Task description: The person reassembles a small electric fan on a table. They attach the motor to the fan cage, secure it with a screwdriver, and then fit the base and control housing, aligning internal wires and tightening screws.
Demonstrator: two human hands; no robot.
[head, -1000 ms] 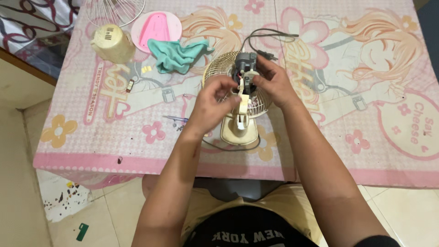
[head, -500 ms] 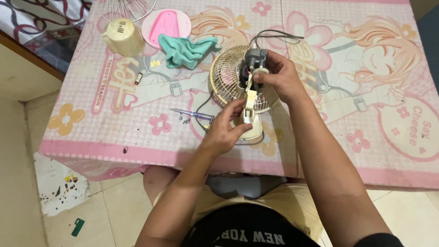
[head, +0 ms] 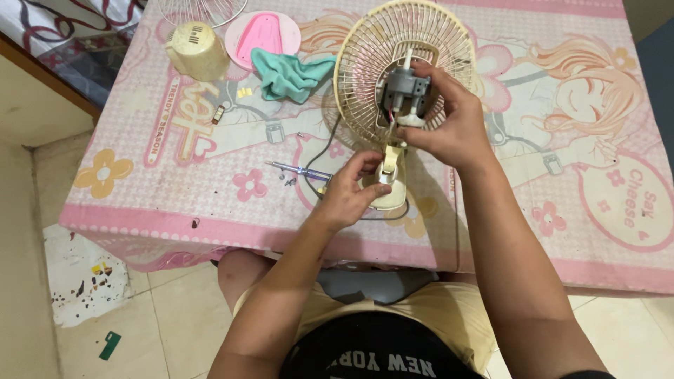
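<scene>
A person seated at a bench (head: pixel 562 267) covered in pink cartoon-print cloth held a small cream plastic desk fan (head: pixel 393 91) with its motor exposed. The right hand (head: pixel 449 126) had its fingers clamped on the grey motor block (head: pixel 408 91) behind the round wire grille, tilting the fan up. The left hand (head: pixel 351 193) had its fingers pinched on the cream stand neck just above the base.

The fan looked partly dismantled: a cream motor cover (head: pixel 195 49), a pink blade piece (head: pixel 261 35), a teal cloth (head: pixel 289 74), a thin screwdriver (head: pixel 298 170) and loose screws lay apart on the bench. A second grille was cut off at the top edge; the motor wiring was hard to make out.
</scene>
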